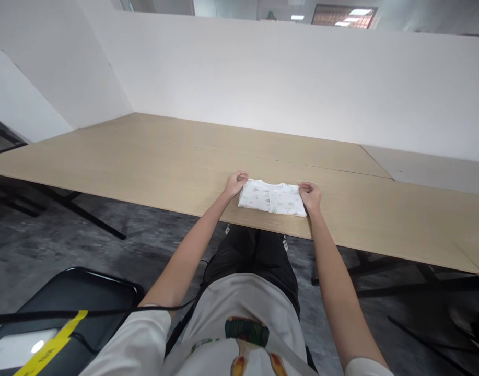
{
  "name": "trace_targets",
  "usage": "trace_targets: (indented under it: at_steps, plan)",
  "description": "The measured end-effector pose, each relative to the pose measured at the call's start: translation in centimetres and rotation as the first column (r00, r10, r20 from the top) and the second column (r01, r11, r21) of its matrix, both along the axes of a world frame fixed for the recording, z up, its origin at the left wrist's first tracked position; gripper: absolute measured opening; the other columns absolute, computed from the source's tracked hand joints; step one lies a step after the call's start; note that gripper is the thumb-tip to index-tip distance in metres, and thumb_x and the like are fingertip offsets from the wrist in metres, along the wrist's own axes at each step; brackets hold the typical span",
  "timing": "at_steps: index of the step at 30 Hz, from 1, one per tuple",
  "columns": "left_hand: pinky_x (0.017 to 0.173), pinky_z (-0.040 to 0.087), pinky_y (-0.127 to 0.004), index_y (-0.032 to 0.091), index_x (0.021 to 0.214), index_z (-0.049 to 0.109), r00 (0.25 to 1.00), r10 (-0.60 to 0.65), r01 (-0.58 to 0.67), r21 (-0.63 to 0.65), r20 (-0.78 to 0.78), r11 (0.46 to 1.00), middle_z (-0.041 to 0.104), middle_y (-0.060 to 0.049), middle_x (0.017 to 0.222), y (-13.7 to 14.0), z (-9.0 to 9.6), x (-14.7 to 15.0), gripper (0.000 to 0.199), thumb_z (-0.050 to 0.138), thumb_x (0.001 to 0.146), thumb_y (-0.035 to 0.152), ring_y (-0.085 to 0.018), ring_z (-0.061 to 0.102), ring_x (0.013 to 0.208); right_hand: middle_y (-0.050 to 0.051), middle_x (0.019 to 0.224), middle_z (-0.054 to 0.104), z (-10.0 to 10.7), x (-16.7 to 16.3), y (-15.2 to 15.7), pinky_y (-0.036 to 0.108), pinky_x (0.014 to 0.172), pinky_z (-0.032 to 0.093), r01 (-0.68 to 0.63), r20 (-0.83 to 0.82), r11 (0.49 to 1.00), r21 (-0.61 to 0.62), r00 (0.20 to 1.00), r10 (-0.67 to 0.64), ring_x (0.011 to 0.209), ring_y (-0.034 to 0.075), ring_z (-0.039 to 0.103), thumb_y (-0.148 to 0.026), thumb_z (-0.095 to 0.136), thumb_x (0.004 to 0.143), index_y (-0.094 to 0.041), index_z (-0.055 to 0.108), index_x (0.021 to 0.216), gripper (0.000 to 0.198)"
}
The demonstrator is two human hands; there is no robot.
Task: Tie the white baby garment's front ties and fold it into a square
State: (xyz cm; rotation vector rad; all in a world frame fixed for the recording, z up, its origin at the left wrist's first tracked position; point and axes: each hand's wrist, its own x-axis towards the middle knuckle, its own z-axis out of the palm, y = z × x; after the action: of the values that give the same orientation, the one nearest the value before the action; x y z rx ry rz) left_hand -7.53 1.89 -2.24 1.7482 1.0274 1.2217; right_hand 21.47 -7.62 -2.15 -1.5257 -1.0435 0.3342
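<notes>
A white baby top (272, 199) with a small scattered print lies folded into a flat, wide bundle close to the table's front edge. Its neckline faces the far side. At the upper left corner, the fingers of my left hand (236, 183) are closed on the fabric. My right hand (311, 196) pinches the opposite corner, at the upper right, with its fingers bent over the edge. Both thumbs are partly hidden.
The pale wooden table (145, 162) reaches back to a white partition wall (243, 78). A seam runs across its far part. To my lower left stands a black chair (94, 292) with a white device (20, 349) and yellow tape; a black cable crosses to my body.
</notes>
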Motion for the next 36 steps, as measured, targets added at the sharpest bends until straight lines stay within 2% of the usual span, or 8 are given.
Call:
trace_targets:
  at_steps: [5,12,19,31,36]
  plan:
    - [0.089,0.048,-0.036,0.015,0.090,0.067,0.997,0.026,-0.023,0.040,-0.078,0.999,0.069,-0.010,0.099,-0.47,0.54,-0.04,0.016,0.054,0.084,0.023,-0.022,0.063,0.094,0.011,0.082,0.067,-0.17,0.03,0.02,0.037,0.081,0.050,0.004,0.039,1.000,-0.020,0.999,-0.003,0.077,0.021,0.062,-0.025,0.056,0.069,-0.013,0.062,0.081,0.018]
    - [0.087,0.049,-0.035,0.015,0.086,0.067,0.989,0.129,-0.128,0.019,-0.078,0.992,0.070,-0.009,0.094,-0.49,0.65,-0.06,0.025,0.045,0.088,0.026,-0.022,0.063,0.090,0.013,0.087,0.069,0.00,-0.12,-0.19,0.038,0.085,0.048,0.054,0.085,0.998,-0.020,0.995,-0.052,0.082,0.023,0.062,-0.032,0.052,0.074,-0.012,0.066,0.081,0.025]
    - [0.087,0.048,-0.032,0.013,0.085,0.067,0.982,0.107,-0.103,0.032,-0.157,0.994,0.070,-0.010,0.097,-0.77,0.79,-0.12,0.034,0.040,0.091,0.033,-0.022,0.063,0.093,0.016,0.095,0.069,-0.50,0.05,0.12,0.037,0.085,0.047,0.002,0.111,0.999,-0.055,0.994,0.004,0.086,0.024,0.064,-0.033,0.052,0.075,-0.009,0.068,0.089,0.032]
    - [0.080,0.048,-0.031,0.014,0.084,0.068,0.980,0.074,-0.071,0.022,-0.187,0.997,0.070,-0.009,0.092,-0.29,0.35,-0.16,0.041,0.038,0.092,0.040,-0.022,0.064,0.088,0.014,0.092,0.069,-0.88,0.62,0.62,0.035,0.082,0.049,-0.026,0.128,0.996,-0.085,0.991,0.037,0.085,0.023,0.064,-0.028,0.053,0.074,-0.011,0.067,0.087,0.025]
    - [0.078,0.047,-0.031,0.015,0.087,0.068,0.938,0.023,0.009,0.091,-0.347,0.996,0.069,-0.008,0.091,-0.73,0.60,-0.01,0.027,0.053,0.084,0.037,-0.021,0.062,0.085,0.012,0.093,0.069,-0.91,0.33,0.46,0.036,0.083,0.049,-0.037,0.131,0.992,-0.124,0.990,0.053,0.085,0.022,0.063,-0.028,0.061,0.069,-0.013,0.067,0.089,0.027]
